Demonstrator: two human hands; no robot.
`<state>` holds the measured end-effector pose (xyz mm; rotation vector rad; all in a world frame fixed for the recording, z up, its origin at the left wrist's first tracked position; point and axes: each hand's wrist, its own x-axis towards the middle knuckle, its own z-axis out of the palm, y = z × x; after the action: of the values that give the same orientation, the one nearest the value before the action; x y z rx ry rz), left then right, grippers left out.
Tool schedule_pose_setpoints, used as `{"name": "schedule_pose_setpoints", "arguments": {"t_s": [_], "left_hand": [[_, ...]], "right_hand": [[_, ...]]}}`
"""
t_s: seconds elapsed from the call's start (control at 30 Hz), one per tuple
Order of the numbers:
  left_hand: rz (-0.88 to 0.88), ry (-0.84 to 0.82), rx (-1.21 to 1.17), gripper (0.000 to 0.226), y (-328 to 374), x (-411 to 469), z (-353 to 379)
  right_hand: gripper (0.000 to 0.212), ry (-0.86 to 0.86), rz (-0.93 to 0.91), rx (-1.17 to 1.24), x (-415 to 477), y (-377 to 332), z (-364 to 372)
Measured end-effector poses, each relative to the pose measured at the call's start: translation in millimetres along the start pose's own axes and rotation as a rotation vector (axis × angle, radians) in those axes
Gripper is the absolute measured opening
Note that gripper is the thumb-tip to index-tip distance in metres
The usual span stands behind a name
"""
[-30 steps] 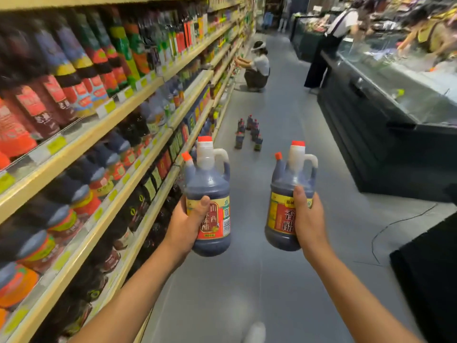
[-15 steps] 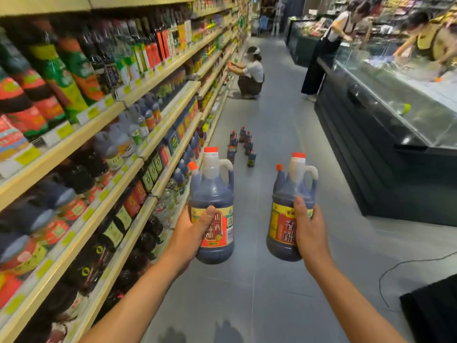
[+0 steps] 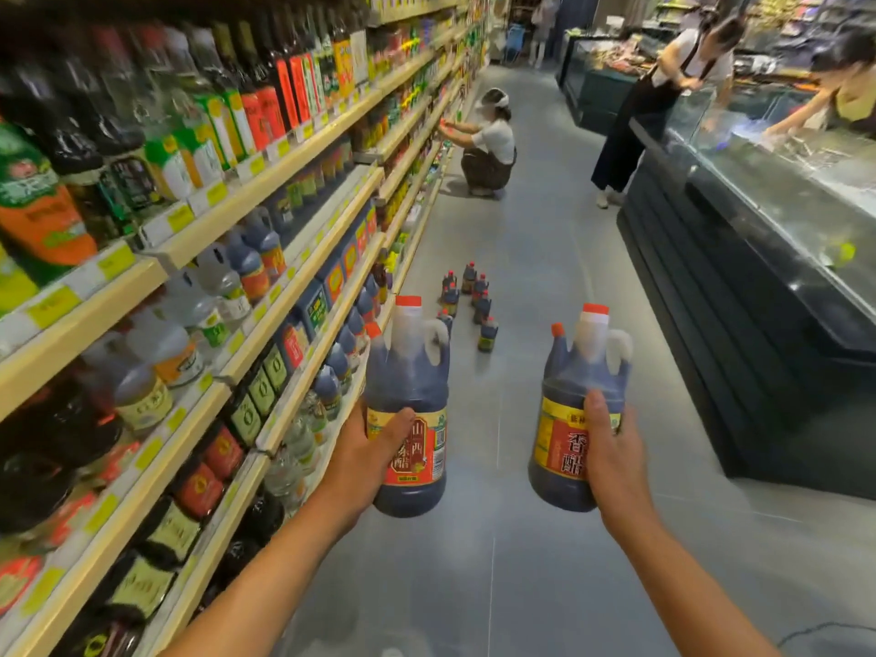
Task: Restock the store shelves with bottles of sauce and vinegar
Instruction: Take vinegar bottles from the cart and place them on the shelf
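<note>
My left hand (image 3: 365,459) grips a dark vinegar jug with a red label (image 3: 410,400) and an orange cap, held upright over the aisle floor. My right hand (image 3: 611,459) grips a second dark jug with a yellow and red label (image 3: 576,395), also upright. Both jugs hang at waist height beside the wooden shelves (image 3: 289,301) on my left, which are packed with sauce and vinegar bottles. Several small dark bottles (image 3: 467,296) stand in a cluster on the floor farther down the aisle.
A crouching person (image 3: 488,144) in white works at the shelves ahead. A dark counter with a glass display case (image 3: 758,230) lines the right side, with two people (image 3: 663,87) leaning over it. A black cable (image 3: 825,630) lies on the grey floor at bottom right.
I have moved forward along the aisle; the shelves slid back past me and the floor bottles and the people came nearer. Both hands still hold their jugs at the same height.
</note>
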<state>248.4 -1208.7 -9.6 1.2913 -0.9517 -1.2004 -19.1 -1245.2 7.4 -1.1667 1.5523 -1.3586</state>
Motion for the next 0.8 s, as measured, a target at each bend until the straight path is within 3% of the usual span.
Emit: {"name": "schedule_pose_setpoints", "arguments": {"t_s": [0.13, 0.3, 0.47, 0.53, 0.63, 0.8], "left_hand": [[-0.003, -0.018, 0.060, 0.096, 15, 81, 1], [0.005, 0.003, 0.097, 0.095, 24, 170, 14], [0.023, 0.041, 0.079, 0.114, 30, 263, 31], [0.017, 0.045, 0.057, 0.104, 33, 297, 39], [-0.016, 0.087, 0.020, 0.062, 41, 345, 51], [-0.042, 0.188, -0.017, 0.067, 50, 421, 59]], "right_hand": [[0.066, 0.033, 0.004, -0.026, 67, -1, 30], [0.059, 0.036, -0.010, -0.040, 146, 1, 60], [0.053, 0.004, -0.020, -0.038, 241, 7, 86], [0.045, -0.019, -0.035, -0.027, 282, 9, 97], [0.034, -0.067, -0.030, -0.021, 344, 6, 117], [0.040, -0.149, -0.051, -0.026, 435, 0, 158]]}}
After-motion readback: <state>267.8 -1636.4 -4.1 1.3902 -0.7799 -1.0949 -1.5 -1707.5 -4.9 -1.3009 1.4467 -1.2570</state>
